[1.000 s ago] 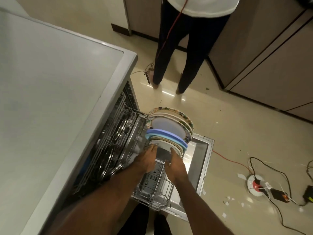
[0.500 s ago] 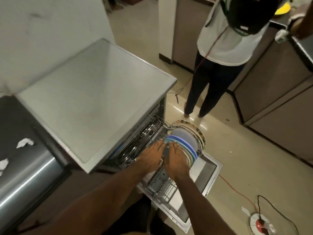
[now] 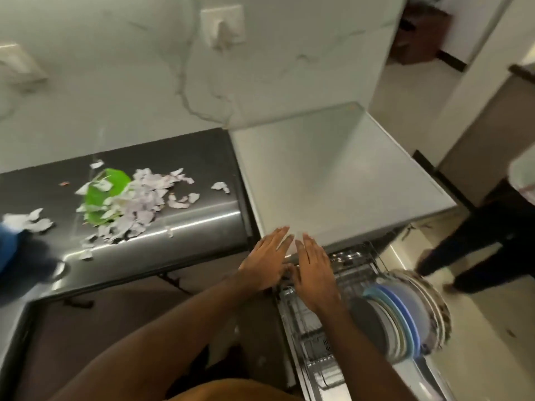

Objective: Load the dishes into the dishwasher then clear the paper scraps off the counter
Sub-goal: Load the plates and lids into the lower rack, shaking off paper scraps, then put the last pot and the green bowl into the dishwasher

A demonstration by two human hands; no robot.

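Note:
Several plates (image 3: 405, 316) stand on edge in the pulled-out lower rack (image 3: 315, 337) of the dishwasher, at the lower right. My left hand (image 3: 267, 260) and my right hand (image 3: 312, 270) hover side by side over the rack's near left corner, fingers straight, holding nothing. Both are clear of the plates. Torn paper scraps (image 3: 139, 204) lie in a heap on the dark counter (image 3: 188, 227) to the left, partly covering a green plate (image 3: 101, 195).
The dishwasher's grey top (image 3: 333, 175) adjoins the counter on the right. A person's dark legs (image 3: 474, 250) stand on the tiled floor at the right edge. A blue object (image 3: 8, 250) sits at the counter's far left. A white wall socket (image 3: 221, 24) is above.
My hands have left the plates and drawn back to the left toward the counter. The view has swung left, bringing the counter and paper scraps into sight.

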